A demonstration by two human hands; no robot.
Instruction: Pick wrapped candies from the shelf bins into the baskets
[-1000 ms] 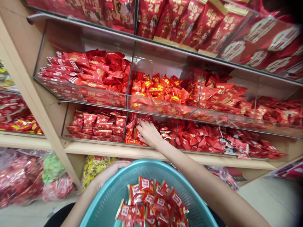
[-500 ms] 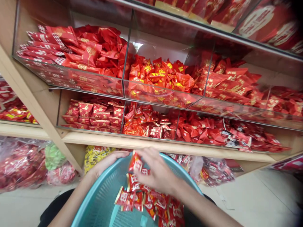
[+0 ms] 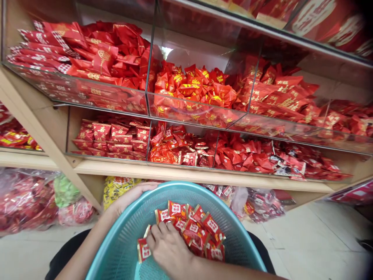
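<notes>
A teal plastic basket (image 3: 116, 249) rests between my legs, with a heap of small red packets (image 3: 195, 229) inside. My left hand (image 3: 131, 196) holds the basket's upper left rim; its fingers curl around the edge, partly hidden. Down in the basket, my right hand (image 3: 169, 247) lies palm down on the left part of the heap. Its fingers are bent among the packets, and the fingertips are hidden. One red packet (image 3: 143, 250) lies just left of that hand.
Wooden shelves (image 3: 204, 181) stand in front, with clear bins of red packets (image 3: 192, 87). Underneath are a yellow bag (image 3: 116, 190), bags of red packets (image 3: 26, 202) at left and more bags (image 3: 265, 206) at right.
My right hand has moved from near the basket's far rim down and left onto the packets. The packet by its fingers is no longer raised. The basket shows more fully.
</notes>
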